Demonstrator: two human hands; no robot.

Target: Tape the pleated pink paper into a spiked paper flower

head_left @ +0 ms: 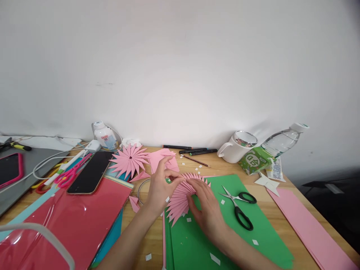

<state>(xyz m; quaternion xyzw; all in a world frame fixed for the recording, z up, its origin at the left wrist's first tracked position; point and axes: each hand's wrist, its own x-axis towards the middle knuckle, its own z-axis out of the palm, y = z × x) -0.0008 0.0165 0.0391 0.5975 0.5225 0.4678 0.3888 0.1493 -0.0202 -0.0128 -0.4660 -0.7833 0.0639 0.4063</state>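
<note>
Fingers (162,167) of the left hand (157,187) pinch the upper edge of a pink pleated paper fan (177,202), thumb and forefinger meeting on its folds. Those of the right hand (206,210) grasp the same piece from the other side, spread over the pleats with the thumb bent in near the inner edge. It sits over the left part of a stack of green paper (260,225), midway between the left and right sides of the bench (153,240). Small white paper bits are scattered on the green and on the wood.

Black-handled scissors (233,197) lie on the green paper, blades parted, to the right of the right hand. Along the bench's right edge runs a stack of pink paper (309,225), with a white folded paper piece (267,182) at its far end. Toward the far right corner stand a white mug (235,153), a green tissue pack (253,161) and a tilted clear bottle (284,141). Dark markers (206,152) lie along the back edge. A pink pointed rosette (137,162) lies left of them, and nearer the left edge a black phone (91,173) rests beside pink scissors (73,171).
</note>
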